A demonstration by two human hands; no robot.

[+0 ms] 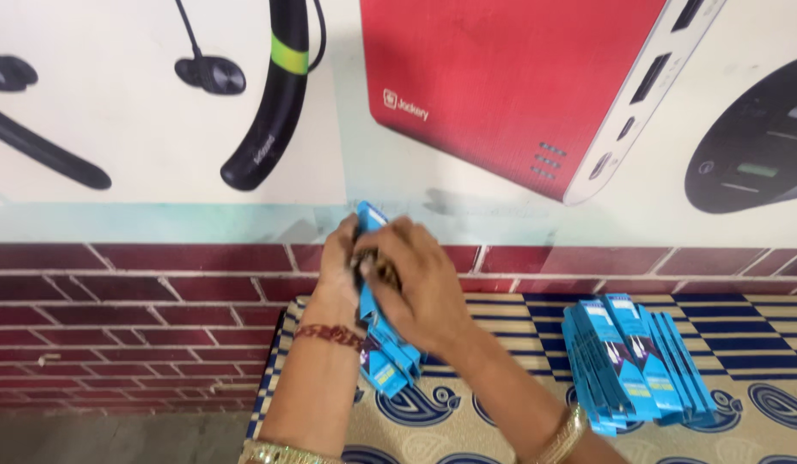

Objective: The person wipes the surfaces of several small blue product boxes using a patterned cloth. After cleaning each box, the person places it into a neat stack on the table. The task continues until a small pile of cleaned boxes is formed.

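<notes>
Blue boxes [388, 348], perhaps 4, gripped by left hand [340, 258] and right hand [415, 279].

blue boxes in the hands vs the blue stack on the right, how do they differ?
The bundle of slim blue packets in the hands is gripped by the left hand and right hand, lifted and tilted; the stack of slim blue packets on the right stands untouched on the patterned cloth. The held bundle is partly hidden by fingers; the other shows fully. Both share the same blue packaging.

- Left hand [340, 262] and right hand [415, 283] clasp a bundle of blue packets [383, 344] together.
- Right of the grip, well apart, a stack of blue packets [630, 361] lies on the patterned mat [759, 335].
- Behind the grip: brick-pattern wall [140, 301].
</notes>
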